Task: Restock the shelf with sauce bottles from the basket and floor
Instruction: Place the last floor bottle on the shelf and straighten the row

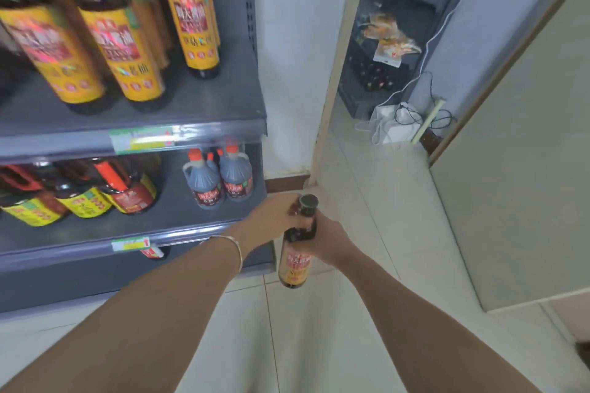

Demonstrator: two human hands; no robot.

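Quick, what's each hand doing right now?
Left hand: grips the neck of the dark sauce bottle with yellow label.
Right hand: grips the same bottle lower down.

Reaching from the bottom corners toward frame centre with both bare forearms. Gripping the neck of the bottle (295,265) with the left hand (271,220), fingers curled just under the cap; clasping lower, from the right, with the right hand (327,242). Wearing a thin bangle (234,249) on the left wrist.

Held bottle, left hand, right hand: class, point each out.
held bottle (295,266), head view, orange label.
left hand (270,219), head view, back of hand.
right hand (329,242), head view, back of hand.
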